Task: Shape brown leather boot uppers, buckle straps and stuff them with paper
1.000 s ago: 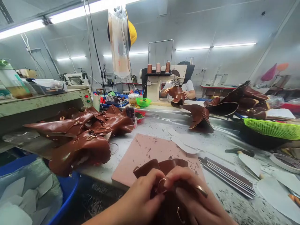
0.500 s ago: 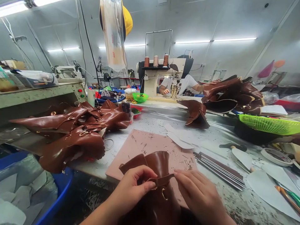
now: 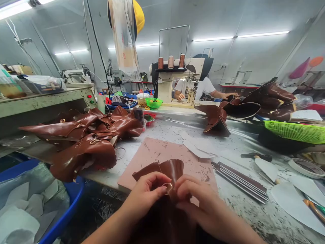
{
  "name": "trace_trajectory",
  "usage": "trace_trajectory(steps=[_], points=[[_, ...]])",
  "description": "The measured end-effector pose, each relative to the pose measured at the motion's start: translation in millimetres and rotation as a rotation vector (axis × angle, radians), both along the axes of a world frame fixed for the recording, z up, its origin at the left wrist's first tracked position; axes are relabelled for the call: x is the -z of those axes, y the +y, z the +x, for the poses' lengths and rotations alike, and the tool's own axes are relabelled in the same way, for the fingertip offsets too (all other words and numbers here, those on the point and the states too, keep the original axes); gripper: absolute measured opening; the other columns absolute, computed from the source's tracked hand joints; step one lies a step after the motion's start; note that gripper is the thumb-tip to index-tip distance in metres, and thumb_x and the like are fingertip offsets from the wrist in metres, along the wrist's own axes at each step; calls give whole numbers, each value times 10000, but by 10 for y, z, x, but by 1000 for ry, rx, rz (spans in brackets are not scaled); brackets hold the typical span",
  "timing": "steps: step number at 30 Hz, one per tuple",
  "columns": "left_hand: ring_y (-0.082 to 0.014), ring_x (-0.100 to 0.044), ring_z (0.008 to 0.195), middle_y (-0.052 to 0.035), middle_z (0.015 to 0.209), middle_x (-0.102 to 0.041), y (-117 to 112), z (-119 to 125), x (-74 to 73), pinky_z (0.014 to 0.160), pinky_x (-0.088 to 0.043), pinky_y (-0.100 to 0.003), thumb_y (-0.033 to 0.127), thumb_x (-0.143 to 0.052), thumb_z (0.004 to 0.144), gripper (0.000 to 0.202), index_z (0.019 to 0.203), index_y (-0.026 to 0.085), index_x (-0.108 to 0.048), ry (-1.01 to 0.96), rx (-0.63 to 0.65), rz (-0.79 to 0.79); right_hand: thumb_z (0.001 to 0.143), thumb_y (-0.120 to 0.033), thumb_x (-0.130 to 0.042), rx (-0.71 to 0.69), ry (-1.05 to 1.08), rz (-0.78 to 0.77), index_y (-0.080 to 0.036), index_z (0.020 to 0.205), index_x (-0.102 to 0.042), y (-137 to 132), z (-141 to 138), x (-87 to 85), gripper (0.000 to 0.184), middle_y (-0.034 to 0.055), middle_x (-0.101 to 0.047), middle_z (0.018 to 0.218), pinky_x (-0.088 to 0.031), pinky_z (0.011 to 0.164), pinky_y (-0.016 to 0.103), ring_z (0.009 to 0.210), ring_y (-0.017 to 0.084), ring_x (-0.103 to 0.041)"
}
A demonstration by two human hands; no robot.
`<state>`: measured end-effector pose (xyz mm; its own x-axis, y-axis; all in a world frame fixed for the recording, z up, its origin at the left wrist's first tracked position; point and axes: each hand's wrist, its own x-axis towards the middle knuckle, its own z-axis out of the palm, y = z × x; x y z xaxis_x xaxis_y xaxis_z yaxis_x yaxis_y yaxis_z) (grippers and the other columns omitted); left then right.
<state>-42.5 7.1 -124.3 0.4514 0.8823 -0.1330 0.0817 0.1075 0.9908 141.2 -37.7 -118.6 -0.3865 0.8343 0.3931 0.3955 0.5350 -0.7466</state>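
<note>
1. Workshop walls and strip lights fill the upper half of the frame; a sewing machine with three thread spools stands at upper centre, and a person sits behind it with one arm stretched toward the right.
2. Grey, speckled worktop spans the middle of the frame from left to right.
3. At the left, a heap of brown leather pieces lies on the worktop, hanging over its near edge above a blue bin in the lower left corner.
4. More leather pieces are stacked at the upper right, with a single folded one just left of them.
5. A green basket sits at the right edge, below that stack.
6. A pink mat lies at lower centre; a bundle of dark strips lies just right of it.
7. White paper shapes are scattered at the lower right.
8. Over the near edge of the mat, at bottom centre, a brown leather piece is held up by both hands.
9. The left hand pinches the leather beside a metal ring; the right hand grips it from the other side, fingertips touching the ring.
</note>
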Motion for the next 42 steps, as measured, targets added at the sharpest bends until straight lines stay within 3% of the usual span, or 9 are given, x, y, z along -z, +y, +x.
trace_trajectory(steps=[6, 8, 14, 19, 24, 27, 33, 37, 42], points=[[-152, -547, 733, -19, 783, -632, 11, 18, 52, 698, -426, -262, 311, -684, 668, 232, 846, 167, -650, -72, -76, 11, 742, -15, -456, 214, -210, 547, -189, 720, -504, 102, -149, 210, 182, 95, -628, 973, -504, 707, 341, 849, 200, -595], [-152, -539, 721, -21, 769, -628, 10, 19, 76, 685, -421, -262, 299, -662, 684, 214, 852, 166, -654, -44, -65, 72, 713, -13, -449, 271, -197, 623, -192, 725, -491, 151, -141, 317, 185, 138, -617, 1093, -502, 772, 377, 951, 227, -598], [-155, -523, 727, -31, 790, -628, 43, -4, -4, 687, -406, -271, 233, -596, 710, 162, 845, 158, -643, 116, 116, 213, 746, -138, -515, 207, -184, 334, -228, 671, -402, 218, -114, 337, 162, 64, -659, 784, -494, 668, 319, 987, 242, -603], [-123, -477, 689, 0, 762, -583, 132, -100, -71, 638, -385, -231, 200, -625, 685, 159, 839, 160, -621, 106, 401, 172, 642, -131, -575, 150, -290, 121, -218, 643, -372, 176, -116, 193, 221, -14, -549, 702, -392, 511, 238, 604, 132, -507], [-123, -496, 704, 8, 773, -597, 204, -149, -102, 646, -384, -215, 263, -709, 674, 232, 883, 175, -658, 155, 595, 222, 671, -96, -623, -94, -204, -226, -238, 876, -546, 186, 71, 87, 262, -32, -598, 781, -445, 554, 202, 660, 120, -551], [-121, -507, 683, 8, 756, -611, 195, -138, -99, 626, -387, -206, 282, -707, 691, 223, 885, 177, -681, 229, 640, 289, 685, -26, -587, -187, -254, -249, -254, 910, -612, 202, 145, 47, 320, -20, -628, 803, -472, 607, 218, 710, 138, -595], [-145, -576, 727, -15, 815, -666, 110, -93, -125, 656, -425, -209, 270, -686, 722, 210, 915, 186, -688, 294, 679, 405, 695, -7, -565, -85, -437, -209, -235, 720, -581, 178, 137, -23, 230, -45, -627, 725, -441, 574, 208, 662, 126, -593], [-152, -594, 756, -15, 840, -672, 121, -70, -186, 676, -439, -214, 285, -668, 746, 178, 903, 202, -686, 314, 731, 434, 720, -61, -570, -122, -286, -276, -222, 685, -560, 249, 229, -13, 165, -43, -614, 643, -427, 490, 186, 583, 117, -572], [-126, -548, 702, 15, 791, -637, 177, -77, -226, 611, -404, -188, 186, -698, 688, 190, 870, 195, -645, 437, 564, 483, 869, -224, -434, 123, -30, -307, -222, 768, -479, 246, 250, 219, 111, -5, -625, 701, -485, 597, 264, 669, 150, -598]])
